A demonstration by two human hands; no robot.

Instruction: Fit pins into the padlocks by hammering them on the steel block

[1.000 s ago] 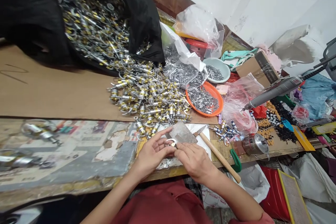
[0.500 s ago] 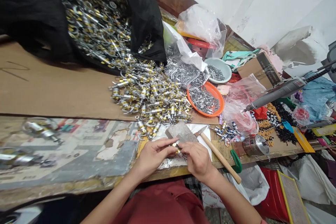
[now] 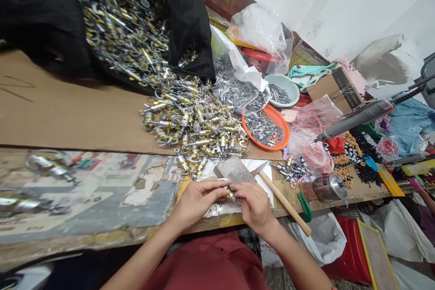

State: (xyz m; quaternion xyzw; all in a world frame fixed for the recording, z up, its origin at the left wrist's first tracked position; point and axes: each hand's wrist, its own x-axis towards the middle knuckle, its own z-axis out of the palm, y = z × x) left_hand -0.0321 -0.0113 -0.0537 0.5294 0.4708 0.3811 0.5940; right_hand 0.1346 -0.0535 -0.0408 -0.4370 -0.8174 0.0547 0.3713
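My left hand (image 3: 197, 201) and my right hand (image 3: 253, 206) meet at the table's near edge, both pinched on one small silver-and-gold metal clasp (image 3: 230, 194) held between their fingertips. Just beyond them lies a grey metal block (image 3: 234, 170) on white paper. A wooden-handled hammer (image 3: 283, 204) rests to the right of my right hand. A big heap of the same silver-and-gold clasps (image 3: 190, 122) spills from a black bag (image 3: 183, 22) onto brown cardboard (image 3: 68, 113).
An orange bowl (image 3: 283, 133) and a pale bowl (image 3: 292, 88) hold small silver parts. Plastic bags (image 3: 261, 31), a cardboard box (image 3: 335, 86), a rotary tool (image 3: 356, 118), beads (image 3: 356, 163) and a metal cup (image 3: 331, 186) crowd the right. Red and white bins (image 3: 346, 249) stand below the table.
My hands drew the clasp slightly toward me, off the grey block, and my right fingers closed tighter on it. The view shifted a little.
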